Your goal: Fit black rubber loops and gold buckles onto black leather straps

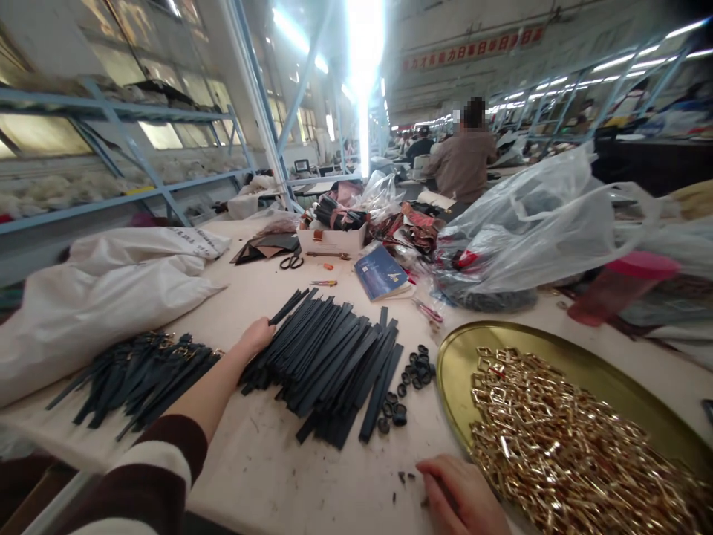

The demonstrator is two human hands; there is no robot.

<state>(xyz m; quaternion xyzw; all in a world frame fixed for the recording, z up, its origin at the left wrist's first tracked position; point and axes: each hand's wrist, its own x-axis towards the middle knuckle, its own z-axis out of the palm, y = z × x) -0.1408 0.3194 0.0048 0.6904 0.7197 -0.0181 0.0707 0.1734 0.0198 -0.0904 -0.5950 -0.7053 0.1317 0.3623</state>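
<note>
My left hand (258, 336) reaches to the far left end of a wide pile of black strips (334, 364). It is closed on a few black strips (288, 305) whose ends stick out past my fingers. Near the table's front edge, my right hand (460, 494) rests beside a gold oval tray (454, 349), fingers slightly apart and nothing visible in them. Gold metal buckles (557, 438) are heaped in that tray. Between pile and tray lie small black loops (417, 368). Left of my forearm is a bunch of black straps with gold buckles (150, 371).
A white sack (111, 275) covers the table's left side. Farther back are scissors (291, 261), a cutter (324, 282), a blue booklet (382, 273) and a white box (331, 242). Clear plastic bags (535, 215) and a pink container (618, 286) stand at right. A person (462, 156) is beyond.
</note>
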